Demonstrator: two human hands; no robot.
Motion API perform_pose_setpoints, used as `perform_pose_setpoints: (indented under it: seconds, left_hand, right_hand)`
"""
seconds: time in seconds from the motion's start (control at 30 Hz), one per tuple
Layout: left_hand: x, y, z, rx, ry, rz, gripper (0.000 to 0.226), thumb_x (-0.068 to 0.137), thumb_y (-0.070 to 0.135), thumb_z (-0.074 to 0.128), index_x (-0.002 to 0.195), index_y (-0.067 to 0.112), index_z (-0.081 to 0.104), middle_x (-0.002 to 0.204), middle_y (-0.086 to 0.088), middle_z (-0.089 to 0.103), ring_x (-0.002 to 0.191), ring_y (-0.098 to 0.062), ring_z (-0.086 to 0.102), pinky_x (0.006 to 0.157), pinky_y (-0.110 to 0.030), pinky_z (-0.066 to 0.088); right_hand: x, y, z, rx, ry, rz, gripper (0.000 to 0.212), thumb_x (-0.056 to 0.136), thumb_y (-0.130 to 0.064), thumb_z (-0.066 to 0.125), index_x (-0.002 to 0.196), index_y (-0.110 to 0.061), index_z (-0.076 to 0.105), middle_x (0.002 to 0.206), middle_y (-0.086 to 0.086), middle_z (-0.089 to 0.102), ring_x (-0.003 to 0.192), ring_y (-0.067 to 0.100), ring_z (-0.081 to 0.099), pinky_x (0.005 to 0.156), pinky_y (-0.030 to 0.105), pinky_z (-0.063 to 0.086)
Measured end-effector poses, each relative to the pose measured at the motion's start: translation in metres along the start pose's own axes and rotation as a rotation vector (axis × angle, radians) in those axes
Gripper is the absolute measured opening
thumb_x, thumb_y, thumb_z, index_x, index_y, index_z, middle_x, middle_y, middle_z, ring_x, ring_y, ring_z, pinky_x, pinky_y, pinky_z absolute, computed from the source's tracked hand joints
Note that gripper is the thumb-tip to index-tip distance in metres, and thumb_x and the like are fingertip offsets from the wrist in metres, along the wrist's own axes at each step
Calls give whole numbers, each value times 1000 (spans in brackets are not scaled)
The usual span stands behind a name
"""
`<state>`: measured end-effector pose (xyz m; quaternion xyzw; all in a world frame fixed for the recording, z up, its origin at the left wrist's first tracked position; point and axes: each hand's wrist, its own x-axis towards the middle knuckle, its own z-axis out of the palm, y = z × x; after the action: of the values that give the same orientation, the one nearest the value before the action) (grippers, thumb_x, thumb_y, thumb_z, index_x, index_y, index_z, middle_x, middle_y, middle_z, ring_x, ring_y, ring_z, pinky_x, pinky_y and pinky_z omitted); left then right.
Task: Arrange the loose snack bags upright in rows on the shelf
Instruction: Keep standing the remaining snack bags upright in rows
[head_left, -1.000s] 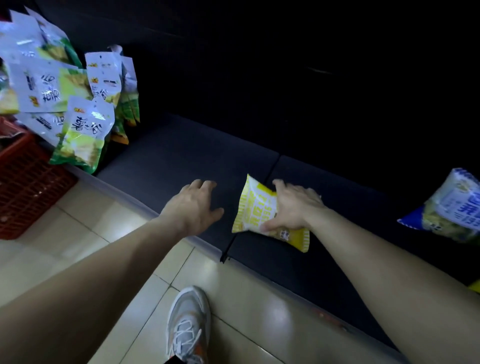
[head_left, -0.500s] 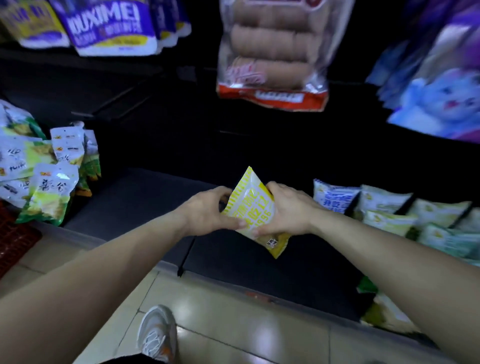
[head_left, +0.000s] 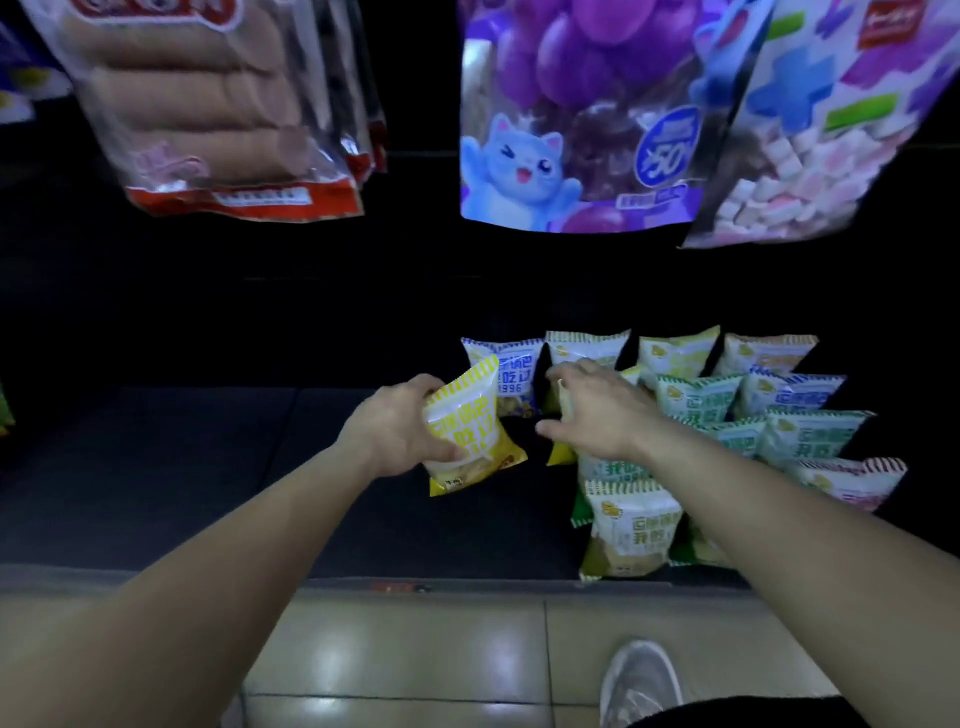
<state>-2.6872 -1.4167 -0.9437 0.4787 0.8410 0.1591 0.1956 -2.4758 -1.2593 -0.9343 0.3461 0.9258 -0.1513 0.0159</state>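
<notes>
Right hand (head_left: 597, 413), fingers loosely spread, hides most of a yellow-edged bag (head_left: 560, 454) in the standing rows (head_left: 696, 400); contact unclear. It has let go of the yellow snack bag (head_left: 470, 431) since half a second ago, and left hand (head_left: 389, 434) alone grips it over the dark shelf (head_left: 208, 467), just left of the rows. Blurred hanging packs (head_left: 223, 104) overhead.

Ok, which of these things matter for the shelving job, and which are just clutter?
Job: left hand gripping yellow-and-white plastic snack bag; right hand; rows of upright green-and-white snack bags; dark flat shelf.
Lying about: hanging clear packs of brown rolls; purple cat-print pouch; grey shoe.
</notes>
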Motion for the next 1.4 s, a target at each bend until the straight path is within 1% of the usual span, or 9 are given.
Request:
perform_pose_setpoints:
  seconds: [0.13,0.27,0.37,0.47,0.7,0.87,1.03,1.2,1.4]
  left_hand:
    - [45,13,40,136,-77,23,99,56,58,84,140,35,37,121,4,58,104,-17,55,80,-35,50]
    - [83,24,68,276,-87,77,97,61,57,83,143,34,37,132,2,51,121,-22,45,89,-41,49]
    - [104,27,82,408,-122,102,94,65,53,82,145,33,36,137,0,44,122,-24,46,90,-45,50]
    - [116,27,91,454,-149,87,91,68,47,82,145,34,34,139,-3,38,119,-24,51,89,-42,51]
    - [125,26,98,398,-41,78,80,71,41,82,137,33,38,131,4,53,118,-23,49,96,-42,38]
    - [123,29,104,299,-58,73,78,73,37,81,138,31,38,130,1,55,117,-23,48,90,-40,41]
    - [122,38,109,315,-19,76,77,74,41,80,138,31,38,128,2,55,117,-22,49,90,-40,44]
    - [120,42,120,269,44,95,76,75,41,79,138,32,38,132,2,53,122,-22,47,90,-38,44]
    - [116,30,114,259,62,79,78,72,42,81,137,35,38,129,4,53,118,-21,47,92,-39,44]
  right_hand:
    - [-1,60,2,-23,32,169,75,90,-52,62,151,-23,30,148,6,39,133,30,42,101,46,44]
    - [1,93,6,40,62,258,77,91,-47,65,153,-21,28,150,9,37,132,34,42,102,50,43]
    - [5,101,8,56,34,249,77,91,-47,65,152,-21,27,149,8,38,133,33,42,102,52,44]
    - [11,97,12,33,-12,215,78,90,-48,65,153,-21,26,151,7,35,135,32,38,104,50,41]
    - [16,86,14,13,-95,169,77,88,-48,64,151,-21,29,147,6,38,135,29,38,104,46,41]
    - [11,89,12,20,-98,189,76,88,-50,64,150,-23,30,148,6,38,134,29,39,104,44,41]
    - [8,91,10,22,-108,214,74,89,-50,64,150,-26,31,150,5,34,135,29,37,104,46,40]
    - [10,87,10,30,-106,200,73,88,-49,64,150,-26,32,149,4,36,135,28,37,104,43,40]
    - [14,83,9,40,-106,194,72,88,-47,65,149,-26,33,150,4,35,136,29,37,105,44,40]
